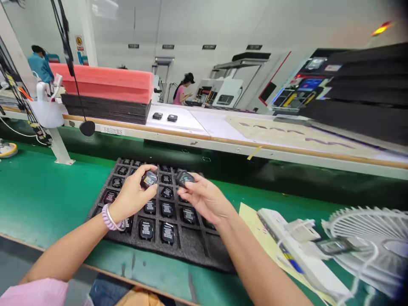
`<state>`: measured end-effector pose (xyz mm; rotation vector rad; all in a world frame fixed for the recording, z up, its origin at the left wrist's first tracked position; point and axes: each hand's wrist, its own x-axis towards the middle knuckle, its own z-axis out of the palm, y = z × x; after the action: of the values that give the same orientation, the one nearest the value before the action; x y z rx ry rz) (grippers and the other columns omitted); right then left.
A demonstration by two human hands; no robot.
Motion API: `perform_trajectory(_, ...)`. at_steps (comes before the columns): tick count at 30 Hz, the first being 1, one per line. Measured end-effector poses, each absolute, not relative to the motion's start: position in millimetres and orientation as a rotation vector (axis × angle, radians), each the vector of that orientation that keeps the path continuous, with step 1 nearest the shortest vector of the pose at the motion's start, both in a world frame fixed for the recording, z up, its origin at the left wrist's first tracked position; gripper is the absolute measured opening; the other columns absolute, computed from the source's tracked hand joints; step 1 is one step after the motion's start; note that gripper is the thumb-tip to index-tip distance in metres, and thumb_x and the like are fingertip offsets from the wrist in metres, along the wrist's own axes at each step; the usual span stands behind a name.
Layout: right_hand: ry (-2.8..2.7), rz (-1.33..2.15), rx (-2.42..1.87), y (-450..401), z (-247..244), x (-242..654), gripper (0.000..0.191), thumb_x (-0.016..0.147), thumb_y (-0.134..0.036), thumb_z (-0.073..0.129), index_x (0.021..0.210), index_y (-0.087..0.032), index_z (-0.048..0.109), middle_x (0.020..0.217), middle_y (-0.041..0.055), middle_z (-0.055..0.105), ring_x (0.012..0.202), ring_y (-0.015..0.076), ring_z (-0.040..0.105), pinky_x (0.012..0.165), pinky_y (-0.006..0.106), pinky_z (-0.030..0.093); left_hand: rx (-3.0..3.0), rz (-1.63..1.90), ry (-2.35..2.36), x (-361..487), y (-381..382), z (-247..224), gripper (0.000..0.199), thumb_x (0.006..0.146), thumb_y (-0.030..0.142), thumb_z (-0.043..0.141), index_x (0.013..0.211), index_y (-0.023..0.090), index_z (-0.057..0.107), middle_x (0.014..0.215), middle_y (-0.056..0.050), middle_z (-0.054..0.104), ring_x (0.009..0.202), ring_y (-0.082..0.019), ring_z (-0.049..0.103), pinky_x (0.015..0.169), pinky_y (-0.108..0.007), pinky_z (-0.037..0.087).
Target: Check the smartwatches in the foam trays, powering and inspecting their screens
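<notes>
A black foam tray [194, 246] with square compartments lies on the green table, and small black devices with white print sit in many of them. Over its upper left part, my left hand [135, 193] grips a glossy black device [148, 179] between thumb and fingers. My right hand [205, 195] pinches another black device [185, 178] above the tray's upper right part. The two held devices are apart. Compartments at the tray's lower right hold no device. Both forearms cover parts of the tray.
Behind the tray runs a raised shelf [204, 137] with pink foam [105, 83] and two small black devices. A power strip [299, 250] and a white fan [372, 242] stand at the right. Two people are in the background.
</notes>
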<state>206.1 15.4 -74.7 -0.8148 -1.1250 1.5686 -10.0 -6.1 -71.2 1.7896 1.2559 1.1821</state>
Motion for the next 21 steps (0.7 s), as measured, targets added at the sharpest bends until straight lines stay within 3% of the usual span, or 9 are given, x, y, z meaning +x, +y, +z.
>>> perform_trajectory(5,-1.109,1.634,-0.581,26.4,-49.1,164.6,0.043,0.063,-0.033,0.097,0.089,-0.017,0.067,0.085,0.0027,0.072,0.074,0.0169,0.071,0.073,0.025,0.060,1.930,1.427,1.384,-6.0,21.4,-45.6,0.043,0.078,0.016,0.057,0.121,0.017,0.056,0.082,0.003,0.057,0.054,-0.009,0.040,0.060,-0.026,0.037)
perform_trajectory(10,-1.164,1.611,-0.570,31.9,-54.1,166.1,0.039,0.073,-0.037,0.092,0.089,-0.018,0.062,0.094,0.0068,0.073,0.066,0.0158,0.067,0.055,0.022,0.052,1.877,1.433,1.318,-3.8,32.6,-42.1,0.044,0.080,0.018,0.057,0.124,0.017,0.056,0.079,0.003,0.057,0.056,-0.010,0.043,0.060,-0.025,0.038)
perform_trajectory(14,-1.131,1.616,-0.580,37.7,-62.6,172.5,0.042,0.074,-0.034,0.091,0.103,-0.019,0.065,0.098,0.0076,0.074,0.056,0.0112,0.059,0.051,0.022,0.047,1.907,1.415,1.337,-3.3,36.7,-46.4,0.045,0.078,0.016,0.059,0.124,0.018,0.059,0.079,0.002,0.059,0.059,-0.012,0.046,0.063,-0.026,0.040)
perform_trajectory(21,-1.067,1.717,-0.447,40.8,-63.9,171.6,0.049,0.079,-0.032,0.088,0.122,-0.024,0.067,0.110,0.0059,0.072,0.080,0.0153,0.070,0.075,0.024,0.058,1.867,1.453,1.335,-1.3,35.9,-45.4,0.047,0.077,0.015,0.059,0.124,0.017,0.060,0.086,-0.001,0.064,0.065,-0.013,0.052,0.065,-0.025,0.043)
